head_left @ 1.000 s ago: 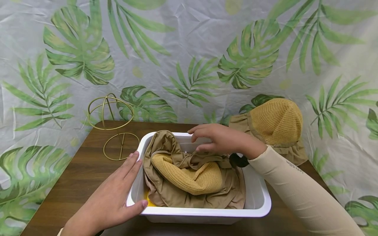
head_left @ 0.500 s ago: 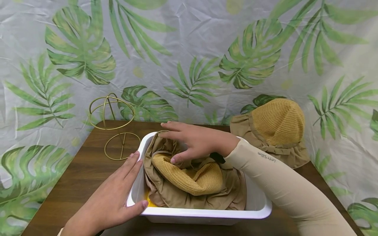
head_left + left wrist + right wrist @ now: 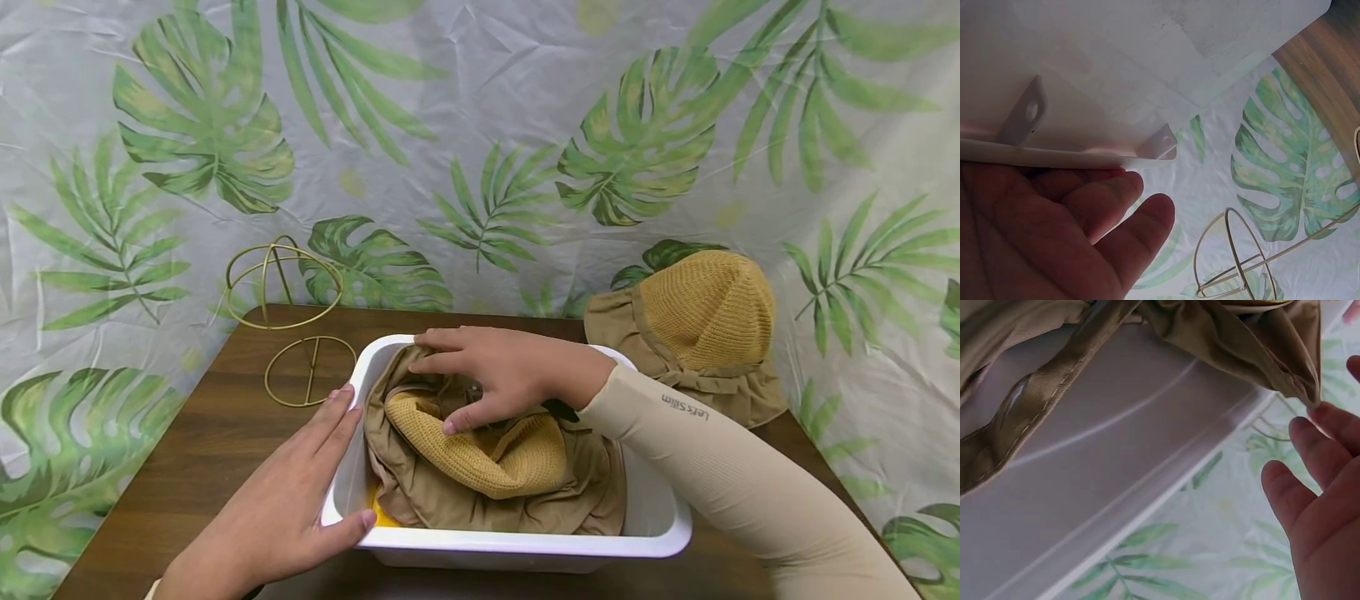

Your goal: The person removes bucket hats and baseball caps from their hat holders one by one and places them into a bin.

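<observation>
A white plastic tub (image 3: 517,542) holds a sun hat (image 3: 480,467) with a mustard knit crown and a crumpled khaki fabric brim. My left hand (image 3: 281,487) rests against the tub's left rim, its fingers straight along the outside and the thumb over the front corner. The left wrist view shows the fingers under the rim lip (image 3: 1066,156). Over the hat's back left, my right hand (image 3: 506,371) spreads its fingers, palm down. In the right wrist view its fingertips are right at a pointed fold of the brim (image 3: 1297,387), loosely bent and not gripping.
A second hat (image 3: 708,312) of the same kind sits behind the tub at the right of the brown wooden table (image 3: 202,450). A gold wire stand (image 3: 341,287) stands at the back left. Something yellow (image 3: 386,512) shows inside the tub's front left corner.
My right hand has moved left across the tub, from its back middle to the hat's left side, then dipped slightly lower. The left hand and the tub have stayed put.
</observation>
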`<state>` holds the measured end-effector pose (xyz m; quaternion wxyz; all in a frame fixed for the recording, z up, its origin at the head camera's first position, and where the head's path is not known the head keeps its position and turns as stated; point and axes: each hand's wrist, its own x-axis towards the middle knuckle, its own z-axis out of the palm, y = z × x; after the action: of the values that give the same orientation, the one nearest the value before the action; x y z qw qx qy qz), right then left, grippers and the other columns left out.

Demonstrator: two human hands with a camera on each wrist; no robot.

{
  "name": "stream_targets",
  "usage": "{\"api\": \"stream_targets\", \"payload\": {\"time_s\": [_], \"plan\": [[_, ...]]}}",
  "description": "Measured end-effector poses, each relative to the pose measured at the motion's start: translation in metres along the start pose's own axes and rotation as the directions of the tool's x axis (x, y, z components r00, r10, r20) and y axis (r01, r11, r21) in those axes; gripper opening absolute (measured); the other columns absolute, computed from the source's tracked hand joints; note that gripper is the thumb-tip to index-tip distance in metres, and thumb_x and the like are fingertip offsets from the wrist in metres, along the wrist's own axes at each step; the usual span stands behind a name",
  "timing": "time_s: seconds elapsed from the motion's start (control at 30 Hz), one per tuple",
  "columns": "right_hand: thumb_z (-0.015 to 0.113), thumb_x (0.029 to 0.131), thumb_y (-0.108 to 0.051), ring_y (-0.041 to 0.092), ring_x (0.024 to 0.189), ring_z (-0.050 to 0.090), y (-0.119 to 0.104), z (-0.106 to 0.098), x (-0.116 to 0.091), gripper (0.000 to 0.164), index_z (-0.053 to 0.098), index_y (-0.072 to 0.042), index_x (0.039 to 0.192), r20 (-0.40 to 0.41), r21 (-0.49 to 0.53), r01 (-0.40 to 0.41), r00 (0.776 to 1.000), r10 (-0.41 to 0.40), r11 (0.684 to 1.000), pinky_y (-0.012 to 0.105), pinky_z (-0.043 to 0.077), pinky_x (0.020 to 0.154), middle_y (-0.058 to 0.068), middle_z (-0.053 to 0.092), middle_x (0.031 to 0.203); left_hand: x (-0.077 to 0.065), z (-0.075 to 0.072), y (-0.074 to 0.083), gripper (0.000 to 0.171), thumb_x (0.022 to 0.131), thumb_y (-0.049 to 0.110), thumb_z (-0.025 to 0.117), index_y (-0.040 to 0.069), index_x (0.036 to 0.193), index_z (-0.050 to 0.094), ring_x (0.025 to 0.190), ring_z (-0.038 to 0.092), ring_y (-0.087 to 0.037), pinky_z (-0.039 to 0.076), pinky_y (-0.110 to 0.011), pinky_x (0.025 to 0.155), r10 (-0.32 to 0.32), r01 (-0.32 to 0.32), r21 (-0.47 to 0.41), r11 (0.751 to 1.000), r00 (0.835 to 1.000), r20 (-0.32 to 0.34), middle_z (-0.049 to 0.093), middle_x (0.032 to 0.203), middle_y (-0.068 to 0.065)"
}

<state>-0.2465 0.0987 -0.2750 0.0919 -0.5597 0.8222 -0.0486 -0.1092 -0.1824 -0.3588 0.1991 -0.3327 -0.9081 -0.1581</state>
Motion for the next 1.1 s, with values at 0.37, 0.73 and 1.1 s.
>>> {"api": "stream_targets", "payload": {"time_s": [0.37, 0.73, 1.1], "plan": [[0.058, 0.092, -0.061, 0.028, 0.149, 0.02, -0.019, 0.009, -0.023, 0.075, 0.044, -0.018, 0.151, -0.036, -0.105, 0.218, 0.974, -0.223, 0.97, 0.039, 0.019, 0.119, 0.009, 0.027, 0.161, 0.0, -0.001, 0.0, 0.094, 0.084, 0.054, 0.065, -0.01, 0.147, 0.037, 0.145, 0.028, -0.035, 0.005, -0.017, 0.116, 0.003, -0.003, -0.015, 1.0, 1.0, 0.002, 0.026, 0.159, -0.022], [0.04, 0.094, -0.069, 0.023, 0.151, 0.009, -0.03, 0.037, -0.014, 0.077, 0.028, -0.027, 0.158, 0.143, -0.278, 0.205, 0.975, -0.171, 0.938, 0.054, 0.021, 0.116, -0.001, 0.013, 0.165, 0.002, -0.002, 0.001, 0.094, 0.082, 0.052, 0.068, -0.009, 0.147, 0.038, 0.144, 0.03, -0.035, 0.005, -0.016, 0.116, -0.009, 0.009, -0.012, 1.0, 1.0, 0.009, 0.027, 0.159, -0.021], [0.031, 0.092, -0.076, 0.025, 0.152, 0.005, -0.017, 0.054, -0.006, 0.079, 0.032, -0.03, 0.157, 0.147, -0.405, 0.193, 0.978, -0.145, 0.893, 0.058, 0.02, 0.115, -0.003, 0.008, 0.166, 0.001, -0.002, 0.001, 0.094, 0.082, 0.052, 0.068, -0.008, 0.147, 0.038, 0.144, 0.031, -0.035, 0.005, -0.015, 0.115, -0.012, 0.012, -0.011, 1.0, 1.0, 0.014, 0.026, 0.159, -0.02]]}}
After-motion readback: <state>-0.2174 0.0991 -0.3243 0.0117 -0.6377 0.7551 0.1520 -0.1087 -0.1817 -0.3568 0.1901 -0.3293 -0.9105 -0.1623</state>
